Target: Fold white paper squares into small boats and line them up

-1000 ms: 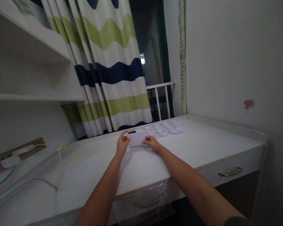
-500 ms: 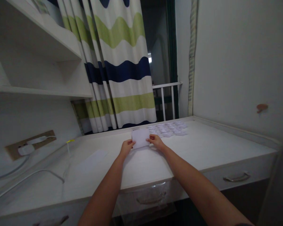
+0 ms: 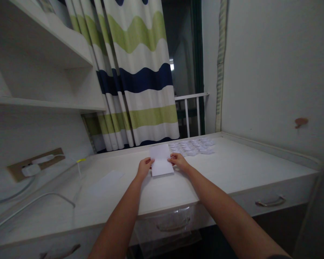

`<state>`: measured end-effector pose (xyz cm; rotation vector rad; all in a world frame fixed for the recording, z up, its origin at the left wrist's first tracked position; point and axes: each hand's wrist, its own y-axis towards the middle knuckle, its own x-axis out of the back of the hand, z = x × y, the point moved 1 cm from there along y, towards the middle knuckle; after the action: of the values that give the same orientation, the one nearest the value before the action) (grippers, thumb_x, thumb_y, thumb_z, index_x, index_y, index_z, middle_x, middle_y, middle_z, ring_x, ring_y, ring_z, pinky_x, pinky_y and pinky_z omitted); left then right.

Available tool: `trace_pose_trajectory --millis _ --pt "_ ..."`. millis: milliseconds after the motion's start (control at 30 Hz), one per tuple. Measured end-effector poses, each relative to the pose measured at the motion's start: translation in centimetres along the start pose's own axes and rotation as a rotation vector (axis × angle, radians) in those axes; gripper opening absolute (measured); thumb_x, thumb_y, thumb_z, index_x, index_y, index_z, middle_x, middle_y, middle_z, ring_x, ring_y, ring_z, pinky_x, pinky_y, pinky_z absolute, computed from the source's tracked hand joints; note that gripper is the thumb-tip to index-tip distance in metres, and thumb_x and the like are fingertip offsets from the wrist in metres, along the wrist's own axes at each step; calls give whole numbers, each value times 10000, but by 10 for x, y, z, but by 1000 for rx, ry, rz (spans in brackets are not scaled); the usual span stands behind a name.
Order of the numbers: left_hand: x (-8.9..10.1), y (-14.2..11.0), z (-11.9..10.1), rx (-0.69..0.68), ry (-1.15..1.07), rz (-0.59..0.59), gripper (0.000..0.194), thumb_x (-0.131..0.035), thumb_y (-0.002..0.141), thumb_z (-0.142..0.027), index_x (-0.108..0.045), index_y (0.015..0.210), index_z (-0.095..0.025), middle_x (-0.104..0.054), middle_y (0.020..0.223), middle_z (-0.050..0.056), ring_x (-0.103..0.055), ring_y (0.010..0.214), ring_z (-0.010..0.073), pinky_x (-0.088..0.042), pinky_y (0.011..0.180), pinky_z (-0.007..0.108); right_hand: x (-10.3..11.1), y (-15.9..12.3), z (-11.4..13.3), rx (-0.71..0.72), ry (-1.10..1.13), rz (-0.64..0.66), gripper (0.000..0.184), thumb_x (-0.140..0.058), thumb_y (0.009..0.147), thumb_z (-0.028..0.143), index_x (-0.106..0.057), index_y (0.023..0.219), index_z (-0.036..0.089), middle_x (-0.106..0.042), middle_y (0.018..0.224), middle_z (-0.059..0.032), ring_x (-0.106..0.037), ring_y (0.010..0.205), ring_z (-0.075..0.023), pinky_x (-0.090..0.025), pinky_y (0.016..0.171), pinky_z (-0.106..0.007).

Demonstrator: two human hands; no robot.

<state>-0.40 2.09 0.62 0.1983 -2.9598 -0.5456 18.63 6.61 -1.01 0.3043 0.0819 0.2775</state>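
A white sheet of paper [image 3: 162, 162] is held up between my hands over the desk, with a faint crease across its middle. My left hand [image 3: 145, 167] pinches its left edge. On the opposite edge, my right hand [image 3: 179, 161] grips the paper between thumb and fingers. Just behind and to the right lie several small folded white paper pieces [image 3: 194, 146] in rows. Another flat white sheet [image 3: 106, 181] rests on the desk to the left of my left hand.
The white desk [image 3: 232, 165] has drawers with metal handles [image 3: 270, 202] along its front. At the left, a white cable [image 3: 51, 194] runs over the desk below a socket strip with plugs [image 3: 31, 170]. A shelf [image 3: 45, 104] overhangs the left side, and a striped curtain [image 3: 148, 79] hangs behind.
The paper was folded over to about half its height; now it is opened out, its lower part reaching down toward me. Both hands keep their places at its sides.
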Motion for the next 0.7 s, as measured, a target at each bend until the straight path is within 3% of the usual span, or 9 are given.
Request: trace_pose_trajectory --millis 200,433,700 --pt "0 1 3 17 -27 20 358 -674 518 -408 -610 716 -118 -609 671 29 -539 575 127 -421 472 224 -2 -6 6 -34 26 38 200 -659 566 232 -491 626 141 -514 507 37 -503 465 -92 -427 477 -231" --pt "0 5 7 31 -45 -25 378 -696 484 -416 -594 709 -129 -592 607 5 -527 534 115 -414 458 212 -4 -11 11 -105 139 5 258 -637 596 148 -529 830 160 -583 602 24 -551 523 -106 -462 545 -251" --pt "-2 1 1 59 -179 -9 433 -717 487 -388 -601 816 -132 -636 678 28 -578 589 133 -466 557 254 -3 -9 10 -169 217 18 237 -631 588 134 -558 809 176 -599 638 23 -557 544 -96 -457 564 -229"
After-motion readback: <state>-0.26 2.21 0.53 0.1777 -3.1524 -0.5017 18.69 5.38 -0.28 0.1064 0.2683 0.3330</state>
